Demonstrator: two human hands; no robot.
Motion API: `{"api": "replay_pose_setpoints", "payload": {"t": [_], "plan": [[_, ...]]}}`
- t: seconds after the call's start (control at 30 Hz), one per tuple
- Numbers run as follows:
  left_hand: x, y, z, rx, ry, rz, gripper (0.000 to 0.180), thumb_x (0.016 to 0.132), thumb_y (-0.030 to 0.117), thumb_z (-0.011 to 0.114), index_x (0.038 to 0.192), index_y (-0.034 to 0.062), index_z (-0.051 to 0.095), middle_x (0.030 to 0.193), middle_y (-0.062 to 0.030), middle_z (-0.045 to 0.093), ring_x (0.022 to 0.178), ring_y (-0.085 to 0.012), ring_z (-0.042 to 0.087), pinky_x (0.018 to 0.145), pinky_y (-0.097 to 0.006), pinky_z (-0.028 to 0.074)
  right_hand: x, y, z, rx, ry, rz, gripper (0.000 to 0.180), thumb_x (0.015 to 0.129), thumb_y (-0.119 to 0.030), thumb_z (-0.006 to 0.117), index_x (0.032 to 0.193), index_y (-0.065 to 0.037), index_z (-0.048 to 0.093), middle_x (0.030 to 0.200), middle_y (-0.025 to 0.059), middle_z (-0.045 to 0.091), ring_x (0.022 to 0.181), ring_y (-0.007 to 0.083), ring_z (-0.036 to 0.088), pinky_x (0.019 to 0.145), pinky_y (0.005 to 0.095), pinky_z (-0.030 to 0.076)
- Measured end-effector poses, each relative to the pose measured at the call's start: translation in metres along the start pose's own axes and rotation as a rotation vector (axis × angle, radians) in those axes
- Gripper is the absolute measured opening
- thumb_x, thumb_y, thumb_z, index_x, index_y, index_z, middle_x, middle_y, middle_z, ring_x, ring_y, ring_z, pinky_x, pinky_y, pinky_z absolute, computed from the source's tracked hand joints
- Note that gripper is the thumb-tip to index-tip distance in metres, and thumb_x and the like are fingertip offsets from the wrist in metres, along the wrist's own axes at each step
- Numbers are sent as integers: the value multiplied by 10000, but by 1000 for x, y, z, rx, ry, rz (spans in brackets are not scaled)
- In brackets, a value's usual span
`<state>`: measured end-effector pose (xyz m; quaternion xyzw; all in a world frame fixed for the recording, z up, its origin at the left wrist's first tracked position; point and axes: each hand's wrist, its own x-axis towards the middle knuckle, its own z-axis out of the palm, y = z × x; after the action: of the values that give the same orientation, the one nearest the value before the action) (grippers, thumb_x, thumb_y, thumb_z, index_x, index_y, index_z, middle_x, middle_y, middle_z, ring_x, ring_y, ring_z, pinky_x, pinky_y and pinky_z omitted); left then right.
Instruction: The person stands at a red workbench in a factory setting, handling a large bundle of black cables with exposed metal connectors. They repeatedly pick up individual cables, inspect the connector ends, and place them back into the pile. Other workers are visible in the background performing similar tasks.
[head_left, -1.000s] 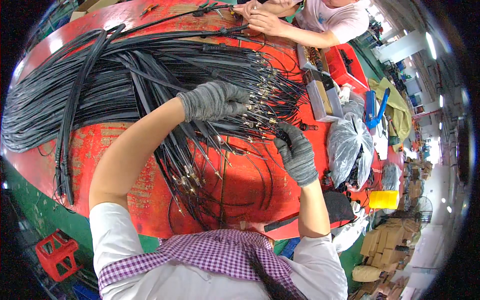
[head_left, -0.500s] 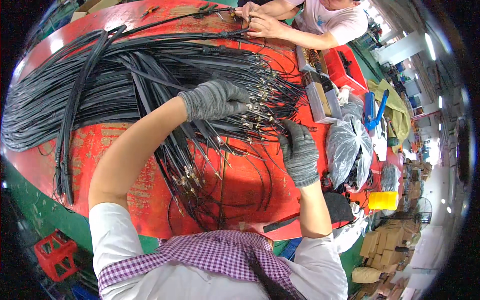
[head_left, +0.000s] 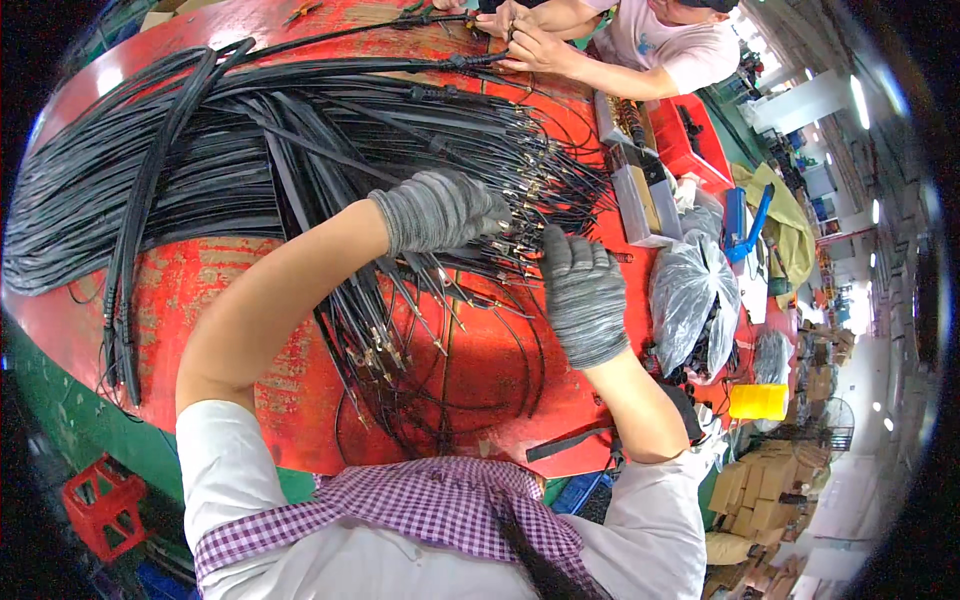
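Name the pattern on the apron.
The apron has purple-and-white checks, clearest in the head view.

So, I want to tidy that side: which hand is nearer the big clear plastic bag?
Right. The right hand is just left of the clear plastic bag, apart from it; the left hand is farther left, at the black cables near their ends.

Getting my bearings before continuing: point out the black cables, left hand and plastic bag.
Black cables [head_left: 225, 180], head view: along their bundled lengths.
Left hand [head_left: 442, 212], head view: its gloved back.
Plastic bag [head_left: 683, 297], head view: its bulging side.
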<state>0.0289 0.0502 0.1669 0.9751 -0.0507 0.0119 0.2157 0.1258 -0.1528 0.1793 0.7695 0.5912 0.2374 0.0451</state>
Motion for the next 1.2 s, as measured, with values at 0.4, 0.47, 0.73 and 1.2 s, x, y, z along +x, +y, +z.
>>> {"api": "replay_pose_setpoints", "payload": {"t": [0.4, 0.47, 0.73, 1.2], "plan": [[-49, -40, 5, 71, 57, -108, 318, 768, 196, 550, 1069, 95, 544, 949, -138, 578, 869, -323, 559, 759, -392, 451, 32, -24, 11, 61, -227, -83, 330, 773, -222, 528, 1045, -41, 485, 918, 122, 557, 857, 265, 557, 708, 381, 460], [-47, -48, 12, 51, 80, -97, 316, 772, 205, 551, 1067, 93, 547, 952, -136, 580, 872, -321, 560, 762, -389, 452, 39, -33, 11, 83, -218, -96, 321, 781, -218, 515, 1048, -43, 486, 931, 128, 561, 856, 265, 562, 708, 379, 460], [-65, -70, 8, -6, 158, -24, 356, 790, 269, 559, 1104, 103, 542, 1005, -148, 577, 937, -313, 549, 822, -366, 433, 64, -59, 5, 51, -287, -107, 373, 804, -254, 508, 1107, -41, 463, 994, 151, 549, 879, 279, 562, 731, 386, 448], [-66, -55, 23, -100, 707, 141, 183, 677, 183, 663, 816, 95, 583, 790, -62, 580, 747, -256, 565, 669, -346, 458, 61, -54, 20, 66, -179, -86, 346, 806, -263, 507, 1092, -74, 463, 989, 133, 549, 891, 272, 554, 729, 386, 449]]}}
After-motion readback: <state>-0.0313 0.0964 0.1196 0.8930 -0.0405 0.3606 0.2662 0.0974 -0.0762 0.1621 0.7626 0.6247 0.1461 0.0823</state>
